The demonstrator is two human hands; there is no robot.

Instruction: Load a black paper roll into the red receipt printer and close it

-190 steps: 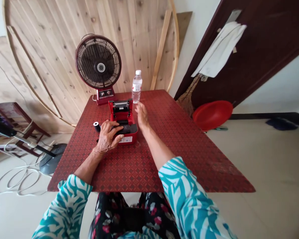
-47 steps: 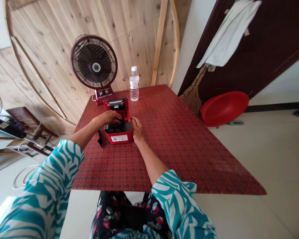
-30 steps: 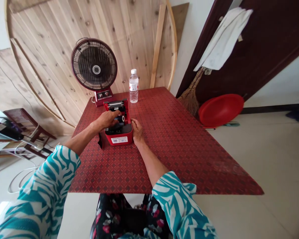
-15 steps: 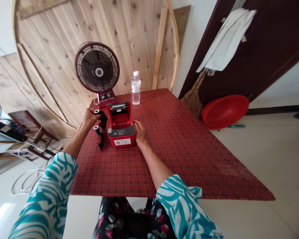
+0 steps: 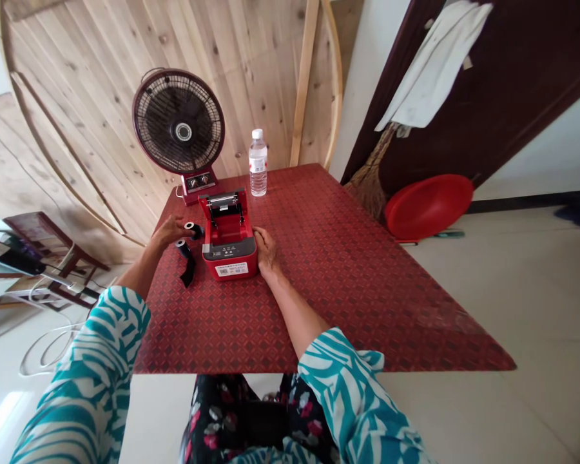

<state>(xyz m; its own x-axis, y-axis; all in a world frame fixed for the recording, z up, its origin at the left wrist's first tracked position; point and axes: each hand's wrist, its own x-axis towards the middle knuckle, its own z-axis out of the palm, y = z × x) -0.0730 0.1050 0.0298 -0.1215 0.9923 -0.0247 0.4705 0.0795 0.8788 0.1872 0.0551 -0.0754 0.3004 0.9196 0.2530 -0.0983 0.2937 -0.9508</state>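
Left hand [image 5: 171, 231] narrow, fingers stretched out, touching black roll with white core [image 5: 192, 230], grip unclear; second black roll [image 5: 182, 248] on red patterned table [image 5: 348, 290] beside open red plastic thermal printer [image 5: 229, 248]; right hand [image 5: 265, 248] open against printer's side

The person's 2 bare forearms [image 5: 290, 303] are angling inward from teal-and-white patterned sleeves [image 5: 348, 386], with both wrists staying low. The left hand [image 5: 170, 231] is stretching outward palm down, its fingers [image 5: 183, 227] extending close together. The right hand [image 5: 265, 250] is resting palm down, its fingers curving downward and its wrist bending slightly.
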